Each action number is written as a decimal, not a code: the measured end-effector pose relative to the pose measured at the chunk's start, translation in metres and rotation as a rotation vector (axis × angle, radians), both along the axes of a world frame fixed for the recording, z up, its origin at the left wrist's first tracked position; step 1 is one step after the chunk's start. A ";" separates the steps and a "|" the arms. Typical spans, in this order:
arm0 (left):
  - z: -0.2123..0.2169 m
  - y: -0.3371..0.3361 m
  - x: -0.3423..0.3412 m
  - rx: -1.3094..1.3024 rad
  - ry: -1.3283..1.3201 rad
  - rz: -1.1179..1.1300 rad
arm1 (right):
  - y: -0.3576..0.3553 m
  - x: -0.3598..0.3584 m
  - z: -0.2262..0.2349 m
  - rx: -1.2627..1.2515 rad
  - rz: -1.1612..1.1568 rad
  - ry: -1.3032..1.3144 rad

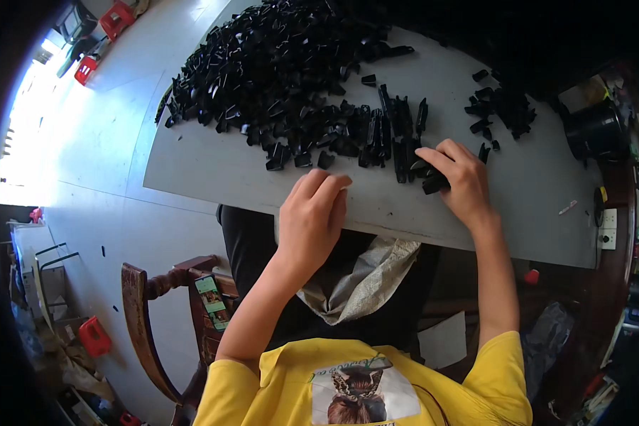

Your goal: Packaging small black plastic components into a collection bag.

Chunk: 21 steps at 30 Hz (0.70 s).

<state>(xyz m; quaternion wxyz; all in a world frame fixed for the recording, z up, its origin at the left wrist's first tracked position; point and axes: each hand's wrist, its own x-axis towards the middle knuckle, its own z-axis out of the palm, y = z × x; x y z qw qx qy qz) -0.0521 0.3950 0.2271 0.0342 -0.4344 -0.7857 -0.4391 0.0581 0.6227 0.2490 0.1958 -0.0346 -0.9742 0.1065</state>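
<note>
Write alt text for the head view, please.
Seen from above, a person's right hand grips a small black plastic piece on a grey board; the left hand rests curled at its near edge. A big pile of black pieces lies beyond.

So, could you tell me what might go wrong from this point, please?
The right hand grips a black piece close to the standing row of pieces; a nudge could topple it. The big pile reaches the board's left edge, so pieces may slide to the floor.
</note>
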 end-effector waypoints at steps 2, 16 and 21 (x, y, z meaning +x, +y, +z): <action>-0.002 0.013 -0.006 -0.030 0.067 0.029 | 0.005 -0.002 -0.004 0.022 0.026 0.003; 0.001 0.041 -0.025 -0.239 0.313 0.047 | -0.014 0.029 0.004 -0.087 -0.034 0.021; 0.015 0.035 -0.030 -0.357 0.283 -0.040 | -0.032 0.039 -0.005 -0.300 -0.113 0.100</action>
